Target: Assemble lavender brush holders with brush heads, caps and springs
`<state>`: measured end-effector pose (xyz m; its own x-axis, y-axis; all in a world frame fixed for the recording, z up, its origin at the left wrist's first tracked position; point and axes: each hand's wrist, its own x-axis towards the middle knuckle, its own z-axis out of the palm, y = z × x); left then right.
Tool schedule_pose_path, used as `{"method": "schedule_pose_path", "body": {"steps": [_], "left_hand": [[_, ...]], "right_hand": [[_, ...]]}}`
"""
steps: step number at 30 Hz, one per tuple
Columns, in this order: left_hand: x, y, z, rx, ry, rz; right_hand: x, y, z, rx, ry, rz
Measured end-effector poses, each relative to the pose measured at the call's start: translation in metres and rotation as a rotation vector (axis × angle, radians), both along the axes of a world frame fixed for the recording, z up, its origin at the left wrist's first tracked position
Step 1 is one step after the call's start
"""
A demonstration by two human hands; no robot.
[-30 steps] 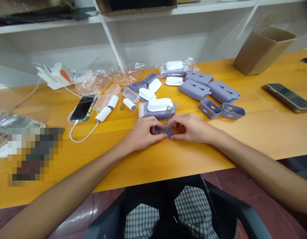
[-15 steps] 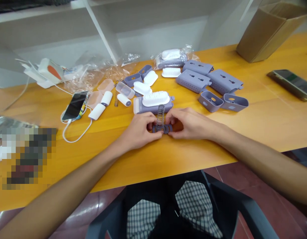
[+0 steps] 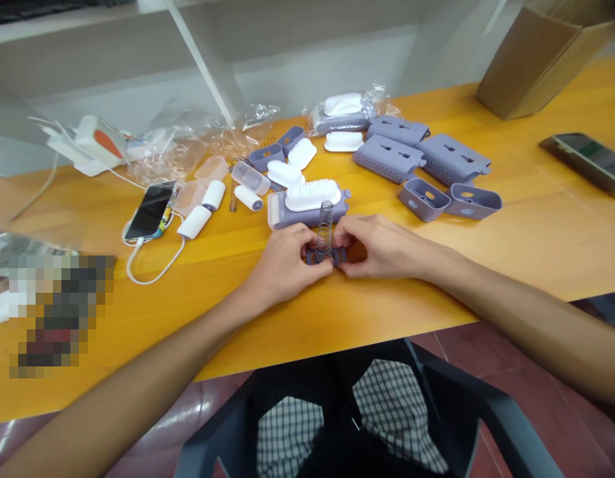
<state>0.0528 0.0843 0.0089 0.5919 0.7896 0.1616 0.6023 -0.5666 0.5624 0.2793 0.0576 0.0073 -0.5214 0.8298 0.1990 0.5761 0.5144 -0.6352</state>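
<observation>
Between my two hands sits a small grey-purple plastic plate (image 3: 341, 256) with cut-outs, low over the table. A metal coil spring (image 3: 325, 226) stands almost upright on it. My left hand (image 3: 282, 262) pinches the plate's left end, its thumb along the front near the spring's foot. At the right end my right hand (image 3: 382, 249) grips with thumb and fingertips. Just behind the spring lies a purple housing (image 3: 300, 218) with a white bristled brush head (image 3: 312, 195) resting on it. Fingertips hide parts of the plate's ends.
Purple shells (image 3: 390, 159) and hollow end caps (image 3: 424, 200) lie at the back right, near a cardboard box (image 3: 531, 63) and a phone (image 3: 589, 162). White cylinders (image 3: 195, 222), white brush heads (image 3: 285, 174) and a cabled phone (image 3: 151, 211) lie left. Plastic wrap (image 3: 178, 149) is behind.
The left thumb has slid slightly right along the plate, toward the spring's foot. The spring leans a little more to the right at its top. Both hands keep their grip.
</observation>
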Motion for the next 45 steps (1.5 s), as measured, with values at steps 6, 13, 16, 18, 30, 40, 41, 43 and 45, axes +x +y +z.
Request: {"method": "schedule_pose_path", "body": {"steps": [6,13,16,18,30,40,41,43,45], "left_hand": [[0.003,-0.001,0.001,-0.003,0.035,0.018],[0.002,0.003,0.005,-0.012,0.042,-0.022],[-0.001,0.005,0.006,-0.046,0.018,-0.065],[-0.002,0.005,0.007,-0.059,0.013,-0.073],[0.002,0.004,0.003,-0.046,0.035,-0.002],[-0.009,0.012,-0.001,-0.077,-0.023,-0.135],[-0.010,0.013,-0.001,-0.079,-0.023,-0.146],[-0.012,0.015,-0.001,-0.079,-0.027,-0.162],[-0.014,0.017,-0.002,-0.089,-0.042,-0.175]], "right_hand": [[-0.002,-0.001,0.002,0.003,-0.048,-0.003],[-0.002,-0.001,0.001,-0.004,-0.042,-0.029],[-0.001,-0.002,0.001,-0.016,-0.024,-0.028],[-0.001,-0.002,0.002,-0.022,-0.017,-0.026],[-0.001,-0.001,0.000,-0.010,-0.037,-0.024],[0.004,0.001,-0.003,-0.008,0.002,-0.014],[0.004,0.002,-0.003,-0.009,0.006,-0.013],[0.004,0.002,-0.004,-0.007,0.016,-0.014],[0.005,0.002,-0.004,-0.004,0.023,-0.016]]}}
